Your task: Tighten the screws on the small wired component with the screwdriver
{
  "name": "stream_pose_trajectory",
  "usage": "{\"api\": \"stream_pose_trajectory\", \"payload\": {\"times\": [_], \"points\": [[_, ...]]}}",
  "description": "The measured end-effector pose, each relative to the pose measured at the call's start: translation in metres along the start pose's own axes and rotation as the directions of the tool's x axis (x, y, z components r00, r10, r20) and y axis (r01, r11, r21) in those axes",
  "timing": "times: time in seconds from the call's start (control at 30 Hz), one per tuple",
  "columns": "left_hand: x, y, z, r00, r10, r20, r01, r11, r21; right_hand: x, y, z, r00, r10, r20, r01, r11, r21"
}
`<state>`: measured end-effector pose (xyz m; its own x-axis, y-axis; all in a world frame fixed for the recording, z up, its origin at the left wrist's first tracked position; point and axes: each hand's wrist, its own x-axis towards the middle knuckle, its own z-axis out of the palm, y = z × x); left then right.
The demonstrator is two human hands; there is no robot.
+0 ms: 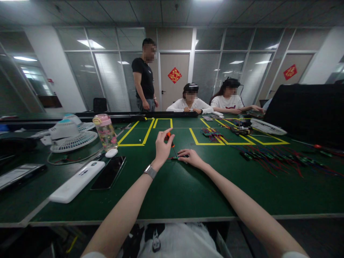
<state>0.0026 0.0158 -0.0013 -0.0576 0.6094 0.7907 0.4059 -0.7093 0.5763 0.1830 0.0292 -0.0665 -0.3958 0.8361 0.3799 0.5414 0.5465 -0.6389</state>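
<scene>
We see our left hand [162, 147] with its fingers wrapped around the orange-and-black handle of a screwdriver [172, 145], whose shaft slants down to a small green circuit board [175, 158]. That board lies on the green bench [188, 197] in front of us, between our 2 hands; whether the tip touches it, we cannot tell. The fingers of our right hand [194, 158] meet the board's right end, but we cannot tell if they pinch it or only press it.

Off to our right, many wired boards [279, 158] lie spread out, and a smaller cluster of boards [211, 134] sits across yellow tape [211, 144]. To our left are a black phone [109, 172], a white case-like object [77, 181], and a pink-lidded bottle [105, 133] near white fans [73, 141]. Across the bench, we see 3 people, 2 seated and 1 standing.
</scene>
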Motion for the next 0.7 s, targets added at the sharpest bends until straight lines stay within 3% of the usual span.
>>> {"api": "stream_pose_trajectory", "payload": {"times": [0.2, 0.37, 0.53, 0.7], "points": [[0.0004, -0.003, 0.0009, 0.999, -0.013, 0.034, 0.015, 0.996, -0.084, -0.0001, -0.0002, 0.0006, 1.0, -0.004, -0.008, 0.004, 1.0, 0.002], [0.0001, -0.0012, 0.0006, 1.0, -0.006, 0.0, 0.006, 1.0, -0.014, -0.0002, -0.0007, 0.0, 1.0, -0.001, -0.008, 0.001, 1.0, 0.002], [0.0004, 0.0002, 0.0003, 0.998, -0.017, 0.055, 0.021, 0.997, -0.076, -0.0001, -0.0001, 0.0, 1.0, -0.006, -0.008, 0.006, 1.0, 0.009], [0.0006, 0.0037, -0.0014, 1.0, 0.003, 0.005, -0.003, 0.999, -0.043, -0.0001, -0.0005, -0.0003, 1.0, -0.001, -0.004, 0.001, 1.0, 0.014]]}}
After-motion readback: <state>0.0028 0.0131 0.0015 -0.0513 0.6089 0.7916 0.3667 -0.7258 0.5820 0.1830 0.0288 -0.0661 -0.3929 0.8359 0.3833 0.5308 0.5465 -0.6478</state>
